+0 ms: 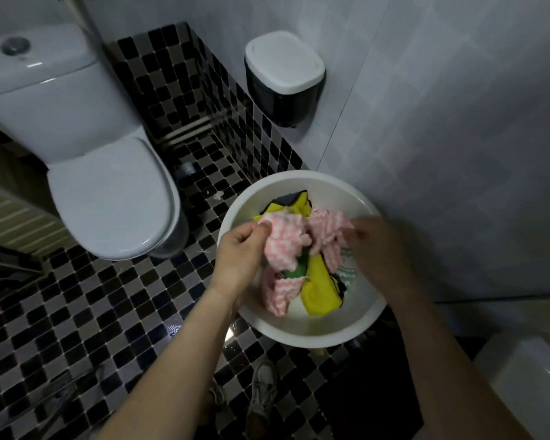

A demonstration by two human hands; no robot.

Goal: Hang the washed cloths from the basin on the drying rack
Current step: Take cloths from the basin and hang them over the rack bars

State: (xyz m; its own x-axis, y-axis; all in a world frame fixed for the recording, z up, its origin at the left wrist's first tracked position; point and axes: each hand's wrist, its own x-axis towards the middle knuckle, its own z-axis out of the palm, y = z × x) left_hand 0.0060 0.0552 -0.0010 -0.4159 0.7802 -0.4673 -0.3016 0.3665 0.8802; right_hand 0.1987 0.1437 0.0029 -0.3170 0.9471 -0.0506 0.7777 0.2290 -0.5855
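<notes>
A small bathroom has a floor (77, 312) of black, grey and white mosaic tiles and a wall (458, 122) of pale tiles. A white toilet (108, 198) with its lid down stands toward the left edge of the floor. A black bin (283, 77) with a white lid is fixed to the wall above the far end. A white round basin (299, 176) sits on the floor against the right-hand wall, just beside the toilet's bowl. Inside it lies a heap of damp cloths. A yellow cloth (318, 287) runs from the far side down to the near side. A green cloth (294, 271) shows in the middle, and a dark grey cloth (288, 198) peeks out at the far rim. Over the heap a pink-and-white cloth (286, 236) is spread between the two hands. The left hand (240, 249) pinches one end between thumb and curled fingers at the basin's left rim. The right hand (378, 246), seen from its back, has its fingers curled round the other end near the right rim. More pink-and-white fabric lies toward the near rim; whether it is the same piece cannot be told. A pale shoe (264, 389) rests on the tiles at the near edge of the floor, below the basin.
</notes>
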